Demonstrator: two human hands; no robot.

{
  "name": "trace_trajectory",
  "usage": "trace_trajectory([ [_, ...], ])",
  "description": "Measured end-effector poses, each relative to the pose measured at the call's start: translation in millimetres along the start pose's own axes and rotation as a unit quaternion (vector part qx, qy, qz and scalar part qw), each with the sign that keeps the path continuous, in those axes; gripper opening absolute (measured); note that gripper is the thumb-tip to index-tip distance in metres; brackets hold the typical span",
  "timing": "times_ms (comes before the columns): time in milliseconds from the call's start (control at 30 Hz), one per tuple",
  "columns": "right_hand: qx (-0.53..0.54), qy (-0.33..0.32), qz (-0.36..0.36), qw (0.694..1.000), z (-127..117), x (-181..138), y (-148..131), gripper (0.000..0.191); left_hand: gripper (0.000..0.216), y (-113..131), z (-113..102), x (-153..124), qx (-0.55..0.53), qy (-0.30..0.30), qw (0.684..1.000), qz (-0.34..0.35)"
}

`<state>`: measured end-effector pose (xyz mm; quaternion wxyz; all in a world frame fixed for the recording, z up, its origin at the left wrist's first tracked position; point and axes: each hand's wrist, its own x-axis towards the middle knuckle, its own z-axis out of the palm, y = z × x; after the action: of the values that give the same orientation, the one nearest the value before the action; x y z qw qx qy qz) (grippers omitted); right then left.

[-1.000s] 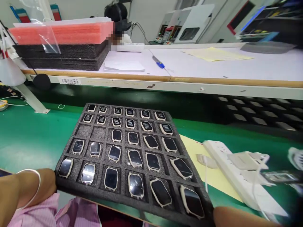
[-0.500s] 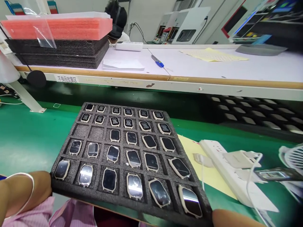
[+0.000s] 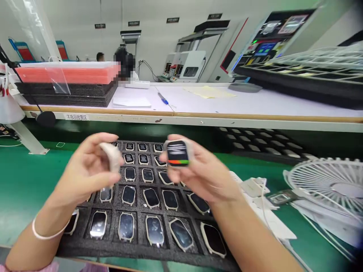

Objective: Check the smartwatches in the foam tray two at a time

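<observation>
A small black watch (image 3: 177, 153) is being pinched by the fingers of the right hand (image 3: 204, 175), just above the black foam tray (image 3: 141, 251). A pale curved watch (image 3: 111, 156) is being gripped by the bent fingers of the left hand (image 3: 82, 170), also above the tray. Other watches (image 3: 129, 195) are being held in the tray's little holes. A white fan (image 3: 326, 185) is being kept to the tray's right.

Glossy glass watch screens (image 3: 154, 230), rough foam tray (image 3: 136, 251).
</observation>
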<state>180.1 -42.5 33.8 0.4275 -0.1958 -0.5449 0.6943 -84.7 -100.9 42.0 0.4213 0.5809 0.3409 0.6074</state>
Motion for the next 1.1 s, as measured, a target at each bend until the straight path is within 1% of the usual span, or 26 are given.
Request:
trace_trajectory([
  [33, 0.023, -0.010, 0.023, 0.999, 3, 10, 7, 0.053, 0.052, -8, 4, 5, 0.011, 0.003, 1.000, -0.010],
  [100, 0.052, -0.014, 0.069, 0.996, 5, 25, 26, 0.054, 0.051, -29, 9, 15, 0.037, 0.018, 0.999, -0.034],
  [167, 0.064, -0.006, 0.101, 0.993, 5, 32, 44, 0.056, 0.051, -51, 11, 21, 0.054, 0.031, 0.997, -0.055],
  [233, 0.063, 0.002, 0.112, 0.992, 3, 33, 56, 0.054, 0.052, -67, 9, 23, 0.056, 0.033, 0.995, -0.072],
  [300, 0.053, 0.007, 0.107, 0.993, 2, 32, 62, 0.050, 0.052, -74, 7, 22, 0.046, 0.032, 0.994, -0.089],
  [400, 0.039, 0.009, 0.092, 0.995, 1, 30, 64, 0.049, 0.054, -75, 8, 18, 0.019, 0.025, 0.994, -0.104],
  [533, 0.022, 0.005, 0.081, 0.996, 2, 30, 65, 0.050, 0.062, -70, 14, 15, -0.020, 0.000, 0.992, -0.125],
  [700, 0.001, -0.016, 0.074, 0.997, 3, 29, 67, 0.053, 0.057, -68, 16, 15, -0.029, 0.004, 0.992, -0.126],
  [800, -0.006, -0.023, 0.069, 0.997, 3, 28, 68, 0.052, 0.054, -67, 15, 15, -0.024, 0.007, 0.992, -0.124],
  [967, -0.014, -0.018, 0.061, 0.998, 3, 28, 67, 0.050, 0.056, -66, 16, 13, -0.044, -0.010, 0.990, -0.137],
  [1100, -0.022, -0.005, 0.059, 0.998, 4, 28, 68, 0.049, 0.057, -64, 17, 12, -0.056, -0.017, 0.985, -0.163],
])
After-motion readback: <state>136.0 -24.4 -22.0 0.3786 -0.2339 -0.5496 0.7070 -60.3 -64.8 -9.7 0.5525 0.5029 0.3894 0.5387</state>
